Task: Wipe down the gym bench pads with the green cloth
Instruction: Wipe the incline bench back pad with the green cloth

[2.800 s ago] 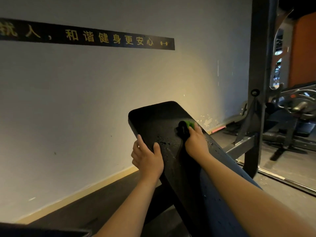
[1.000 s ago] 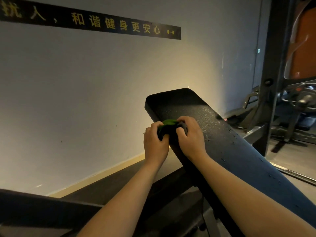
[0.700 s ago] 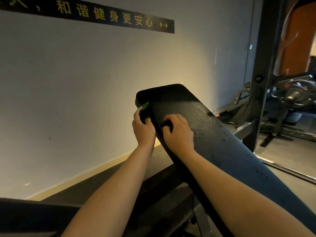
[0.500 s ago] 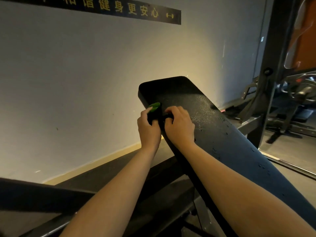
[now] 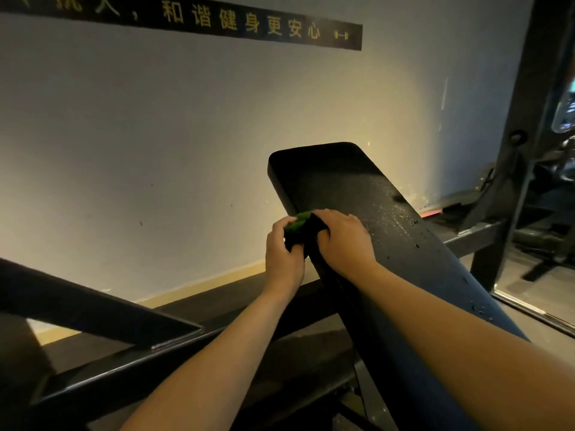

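Count was 1 pad (image 5: 357, 188), 1 cloth (image 5: 297, 222), 2 hands: left hand (image 5: 284, 259), right hand (image 5: 345, 241). Background had 1 sign (image 5: 249, 24), 1 upright (image 5: 525, 119). Drops (image 5: 417, 245) on pad were too small to count.

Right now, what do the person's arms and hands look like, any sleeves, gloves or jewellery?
The left hand and right hand wear no gloves; no rings or watch show. The left forearm and right forearm are uncovered, no sleeve in view.
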### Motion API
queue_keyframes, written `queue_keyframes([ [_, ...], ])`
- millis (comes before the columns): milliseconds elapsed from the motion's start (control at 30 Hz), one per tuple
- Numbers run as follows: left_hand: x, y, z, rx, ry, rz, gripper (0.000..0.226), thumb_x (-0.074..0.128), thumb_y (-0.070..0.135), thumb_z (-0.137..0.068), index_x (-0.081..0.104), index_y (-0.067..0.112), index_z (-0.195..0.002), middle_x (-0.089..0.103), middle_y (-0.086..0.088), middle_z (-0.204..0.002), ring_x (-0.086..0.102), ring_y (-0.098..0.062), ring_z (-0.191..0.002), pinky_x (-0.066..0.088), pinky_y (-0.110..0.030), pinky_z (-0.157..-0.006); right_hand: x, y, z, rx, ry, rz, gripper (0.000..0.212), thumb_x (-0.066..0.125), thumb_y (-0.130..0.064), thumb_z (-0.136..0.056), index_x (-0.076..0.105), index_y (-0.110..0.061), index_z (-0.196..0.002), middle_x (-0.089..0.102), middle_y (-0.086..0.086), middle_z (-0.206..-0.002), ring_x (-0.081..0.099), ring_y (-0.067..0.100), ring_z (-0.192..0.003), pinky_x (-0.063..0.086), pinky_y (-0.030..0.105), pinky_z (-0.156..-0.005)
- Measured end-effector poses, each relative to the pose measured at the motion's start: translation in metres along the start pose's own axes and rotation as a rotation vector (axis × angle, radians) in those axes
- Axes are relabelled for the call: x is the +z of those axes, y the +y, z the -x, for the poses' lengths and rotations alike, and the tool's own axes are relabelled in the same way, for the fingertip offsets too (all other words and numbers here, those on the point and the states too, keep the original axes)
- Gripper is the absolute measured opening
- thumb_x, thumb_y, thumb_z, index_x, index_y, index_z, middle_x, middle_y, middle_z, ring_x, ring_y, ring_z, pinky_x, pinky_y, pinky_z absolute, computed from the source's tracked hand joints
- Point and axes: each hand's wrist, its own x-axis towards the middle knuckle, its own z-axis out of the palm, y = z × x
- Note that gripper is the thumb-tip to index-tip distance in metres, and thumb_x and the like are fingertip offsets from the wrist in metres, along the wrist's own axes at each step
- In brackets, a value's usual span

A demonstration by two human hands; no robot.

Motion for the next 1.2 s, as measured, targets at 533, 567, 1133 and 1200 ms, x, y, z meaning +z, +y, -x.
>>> queue_keyframes([
  [533,0.039,0.019,0.045,-0.002,0.086,-0.059,0.033,0.053,0.004,-0.097,0.062,0.033,-0.111,0.042,0.01,-0.133,0.042,-0.001,-0.126,0.031,-0.001,-0.096,-0.004,0.024,0.021,0.16,0.148,-0.241,0.029,0.05,-0.012,-0.097,0.064,-0.019,-0.122,0.058,-0.007,-0.121,0.048,0.009,-0.115,0.034,0.017,-0.086],
  [567,0.039,0.018,0.051,-0.003,0.091,-0.056,0.035,0.053,0.003,-0.096,0.062,0.035,-0.108,0.042,0.009,-0.132,0.042,-0.001,-0.126,0.031,-0.001,-0.097,-0.006,0.025,0.022,0.155,0.127,-0.248,0.031,0.05,-0.012,-0.097,0.064,-0.019,-0.124,0.058,-0.006,-0.123,0.048,0.009,-0.116,0.034,0.017,-0.088],
  [1133,0.052,0.023,0.04,-0.017,0.199,-0.134,0.038,0.051,0.003,-0.098,0.053,0.032,-0.123,0.043,0.004,-0.136,0.044,0.0,-0.118,0.035,-0.007,-0.097,-0.004,0.034,0.032,0.078,0.09,-0.298,0.037,0.045,-0.015,-0.099,0.055,-0.017,-0.135,0.06,-0.004,-0.128,0.046,0.013,-0.126,0.03,0.018,-0.094],
  [1200,0.052,0.02,0.049,-0.008,0.185,-0.164,0.039,0.051,0.002,-0.097,0.054,0.033,-0.12,0.044,0.006,-0.133,0.045,0.006,-0.113,0.036,-0.004,-0.095,-0.004,0.034,0.033,0.076,0.1,-0.316,0.035,0.042,-0.019,-0.103,0.056,-0.017,-0.134,0.061,-0.004,-0.127,0.047,0.013,-0.125,0.031,0.019,-0.094],
])
